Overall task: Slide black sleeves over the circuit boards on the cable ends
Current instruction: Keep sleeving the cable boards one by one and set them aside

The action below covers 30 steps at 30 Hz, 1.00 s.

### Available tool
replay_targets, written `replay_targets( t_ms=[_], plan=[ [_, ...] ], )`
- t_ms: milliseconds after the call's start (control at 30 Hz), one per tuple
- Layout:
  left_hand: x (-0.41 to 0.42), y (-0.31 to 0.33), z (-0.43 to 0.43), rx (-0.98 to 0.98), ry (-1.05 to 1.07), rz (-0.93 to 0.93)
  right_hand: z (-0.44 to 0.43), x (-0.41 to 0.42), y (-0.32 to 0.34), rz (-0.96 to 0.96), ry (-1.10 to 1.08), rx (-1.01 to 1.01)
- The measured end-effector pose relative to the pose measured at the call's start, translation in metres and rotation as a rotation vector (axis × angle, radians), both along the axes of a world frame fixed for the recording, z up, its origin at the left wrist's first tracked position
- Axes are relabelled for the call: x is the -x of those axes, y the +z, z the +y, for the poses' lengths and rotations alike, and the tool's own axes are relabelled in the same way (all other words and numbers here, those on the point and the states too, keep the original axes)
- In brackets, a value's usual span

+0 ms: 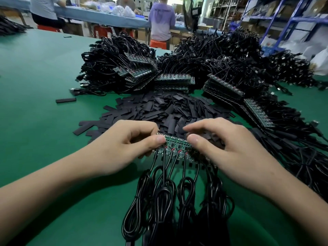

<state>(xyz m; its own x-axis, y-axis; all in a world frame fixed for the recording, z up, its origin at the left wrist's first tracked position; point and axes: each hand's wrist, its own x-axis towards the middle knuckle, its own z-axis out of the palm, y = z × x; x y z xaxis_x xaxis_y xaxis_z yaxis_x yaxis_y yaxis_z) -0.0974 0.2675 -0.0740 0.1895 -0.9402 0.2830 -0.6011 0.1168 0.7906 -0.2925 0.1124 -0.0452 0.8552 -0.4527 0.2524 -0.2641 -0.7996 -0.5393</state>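
The left hand (124,144) pinches the left end of a strip of circuit boards (177,142), thumb on top and curled fingers beneath. The right hand (229,148) takes the other end, thumb pressed on the boards and fingers arched over the far edge. Its underside is hidden, so that grip looks like a pinch rather than plainly being one. Held at both ends in the lower middle of the frame, the strip stays level and bare, probably so that single boards can be parted or sleeved. Its cables (168,201) hang toward the bottom edge in coils, out of the way. Just behind the hands lies the pile of black sleeves (177,107) on the green table (44,86), within easy reach. Further stacks of boards (174,80) wait above it.
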Motion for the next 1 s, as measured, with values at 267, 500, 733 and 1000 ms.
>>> replay_targets(
  t_ms=[267, 500, 733, 1000],
  plan=[
    [-0.004, -0.003, 0.0, 0.066, -0.046, 0.012, 0.008, -0.037, 0.01, 0.119, 0.194, -0.208],
    [-0.007, -0.007, -0.001, -0.05, -0.144, 0.291, 0.003, -0.037, -0.004, 0.041, 0.323, -0.474],
    [-0.009, -0.004, 0.001, 0.014, -0.087, 0.428, 0.004, -0.031, -0.005, 0.13, 0.281, -0.487],
    [-0.004, -0.004, -0.003, 0.293, 0.155, 0.383, 0.035, -0.04, -0.003, 0.032, 0.156, -0.246]
  ],
)
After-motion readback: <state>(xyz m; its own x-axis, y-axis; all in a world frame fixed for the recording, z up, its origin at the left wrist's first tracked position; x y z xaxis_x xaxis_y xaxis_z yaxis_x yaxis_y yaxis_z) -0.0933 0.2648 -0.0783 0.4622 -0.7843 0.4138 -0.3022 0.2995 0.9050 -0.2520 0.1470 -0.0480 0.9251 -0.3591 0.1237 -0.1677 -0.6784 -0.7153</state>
